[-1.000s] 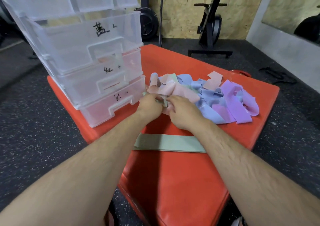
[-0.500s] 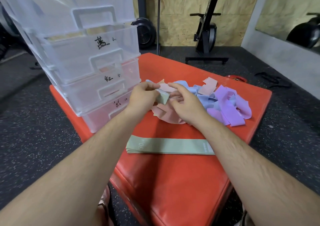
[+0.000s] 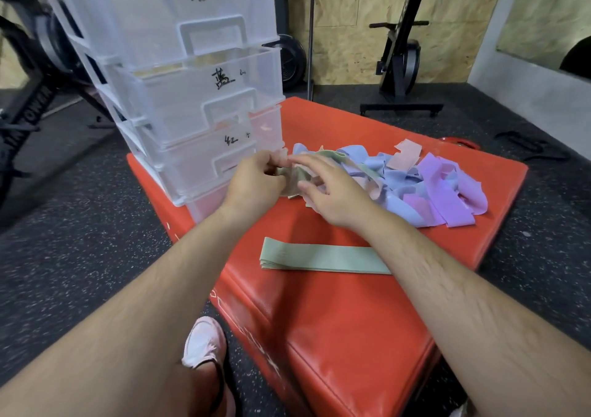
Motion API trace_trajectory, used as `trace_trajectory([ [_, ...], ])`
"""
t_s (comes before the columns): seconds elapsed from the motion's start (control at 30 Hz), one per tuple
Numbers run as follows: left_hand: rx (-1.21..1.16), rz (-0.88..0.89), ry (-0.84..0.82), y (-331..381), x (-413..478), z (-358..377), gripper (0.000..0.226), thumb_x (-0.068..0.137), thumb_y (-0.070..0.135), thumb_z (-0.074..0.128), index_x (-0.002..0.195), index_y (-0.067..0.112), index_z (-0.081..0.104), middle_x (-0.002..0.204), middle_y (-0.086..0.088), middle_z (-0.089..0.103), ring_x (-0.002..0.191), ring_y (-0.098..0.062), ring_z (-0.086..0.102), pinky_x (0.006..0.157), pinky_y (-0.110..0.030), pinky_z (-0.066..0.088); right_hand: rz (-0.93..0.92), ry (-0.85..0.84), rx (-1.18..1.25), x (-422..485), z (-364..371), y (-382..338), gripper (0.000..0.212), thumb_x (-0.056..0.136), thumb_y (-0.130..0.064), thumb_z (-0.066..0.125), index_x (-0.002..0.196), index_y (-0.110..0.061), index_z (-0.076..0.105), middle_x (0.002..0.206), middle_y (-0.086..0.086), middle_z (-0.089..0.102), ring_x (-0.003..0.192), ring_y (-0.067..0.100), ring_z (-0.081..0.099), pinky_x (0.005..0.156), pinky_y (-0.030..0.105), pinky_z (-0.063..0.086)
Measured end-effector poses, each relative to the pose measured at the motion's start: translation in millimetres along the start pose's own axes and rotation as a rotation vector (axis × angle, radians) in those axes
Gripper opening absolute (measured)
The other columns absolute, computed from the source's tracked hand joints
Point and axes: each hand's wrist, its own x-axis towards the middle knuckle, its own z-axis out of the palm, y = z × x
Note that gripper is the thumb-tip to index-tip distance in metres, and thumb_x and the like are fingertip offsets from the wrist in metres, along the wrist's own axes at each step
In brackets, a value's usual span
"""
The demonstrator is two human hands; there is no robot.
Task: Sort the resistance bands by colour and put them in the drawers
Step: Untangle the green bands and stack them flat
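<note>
Sage-green band [image 3: 292, 178] crumpled | left hand [image 3: 256, 183] grips | right hand [image 3: 332, 192] touching

Top drawer [image 3: 153, 23]: handwritten black character "绿", with a smaller "30" to its right.

Second drawer [image 3: 179, 103]: handwritten "蓝", a small illegible scrawl beneath it, and a small number to the right that is too faint to read.

Third drawer [image 3: 192, 154]: handwritten "红", followed by "15".

Bottom drawer [image 3: 204, 204]: front largely covered, no mark legible.

Black equipment frame [image 3: 30, 113] at left: white printed capitals ending in "OWER", the start unclear.

Stack of green bands [image 3: 323, 258]: faint print near its left end, unreadable.
</note>
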Motion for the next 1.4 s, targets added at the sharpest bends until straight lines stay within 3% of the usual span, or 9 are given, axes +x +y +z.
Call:
trace_trajectory([
  [0.1,0.020,0.022,-0.009,0,-7,-15,0.020,0.079,0.006,0.068,0.088,0.023,0.070,0.080,-0.001,0.075,0.078,-0.022,0.073,0.075,-0.040,0.061,0.009,-0.062,-0.042,11,14,-1,0.041,0.099,-0.013,0.055,0.137,-0.029,0.056,0.125,-0.008,0.055,0.101,0.003,0.051,0.089,0.019,0.041],
  [0.27,0.036,0.052,0.046,2,-17,-42,0.023,0.081,0.002,0.062,0.092,0.021,0.071,0.077,0.005,0.070,0.057,-0.001,0.057,0.054,-0.014,0.046,0.082,-0.106,-0.226,27,23,7,0.007,0.096,-0.018,0.056,0.095,-0.024,0.060,0.089,-0.006,0.055,0.084,0.014,0.053,0.077,0.032,0.041],
  [0.57,-0.072,-0.010,0.169,-9,-12,-79,0.025,0.084,0.002,0.065,0.099,0.021,0.072,0.090,0.002,0.074,0.071,-0.009,0.065,0.066,-0.019,0.049,0.174,-0.055,-0.268,41,6,21,0.015,0.096,-0.029,0.060,0.091,-0.018,0.068,0.093,0.000,0.062,0.091,0.022,0.057,0.081,0.041,0.046],
  [0.77,-0.101,0.005,0.238,-8,-12,-87,0.023,0.085,0.004,0.066,0.098,0.023,0.071,0.091,0.000,0.074,0.083,-0.018,0.068,0.076,-0.033,0.054,0.221,-0.020,-0.373,38,-20,32,0.011,0.094,-0.034,0.065,0.097,-0.024,0.067,0.148,-0.014,0.043,0.119,0.013,0.053,0.094,0.033,0.042],
  [0.87,-0.125,-0.033,0.236,-14,-11,-87,0.024,0.084,0.004,0.067,0.096,0.024,0.071,0.092,-0.003,0.075,0.091,-0.026,0.072,0.083,-0.041,0.056,0.335,0.008,-0.352,34,-37,39,0.014,0.094,-0.037,0.066,0.095,-0.023,0.068,0.158,-0.013,0.026,0.105,0.009,0.050,0.085,0.029,0.038],
  [1.07,-0.134,-0.062,0.158,-15,-6,-64,0.022,0.085,0.001,0.068,0.092,0.022,0.069,0.093,-0.010,0.074,0.080,-0.022,0.066,0.075,-0.038,0.053,0.393,0.024,-0.340,24,-49,37,0.010,0.097,-0.037,0.057,0.088,-0.033,0.058,0.091,-0.008,0.069,0.076,0.018,0.070,0.072,0.034,0.052],
  [1.2,-0.143,-0.073,0.173,-16,4,-58,0.021,0.085,0.003,0.068,0.089,0.024,0.067,0.090,-0.007,0.073,0.079,-0.023,0.064,0.074,-0.042,0.055,0.387,0.006,-0.319,20,-56,36,0.013,0.099,-0.032,0.053,0.086,-0.030,0.053,0.087,0.001,0.065,0.087,0.027,0.062,0.075,0.038,0.049],
  [1.3,-0.151,-0.087,0.176,-18,9,-56,0.022,0.085,0.002,0.067,0.090,0.024,0.067,0.090,-0.006,0.072,0.082,-0.025,0.065,0.083,-0.050,0.056,0.361,-0.008,-0.273,22,-62,41,0.010,0.102,-0.030,0.050,0.092,-0.026,0.051,0.108,0.001,0.065,0.101,0.028,0.059,0.079,0.037,0.045],
  [1.4,-0.157,-0.093,0.181,-21,12,-57,0.021,0.086,0.002,0.067,0.091,0.021,0.066,0.092,-0.008,0.072,0.083,-0.027,0.066,0.086,-0.052,0.055,0.324,0.014,-0.309,26,-68,48,0.014,0.100,-0.031,0.054,0.086,-0.028,0.052,0.160,-0.010,0.032,0.149,0.027,0.019,0.119,0.051,0.014],
])
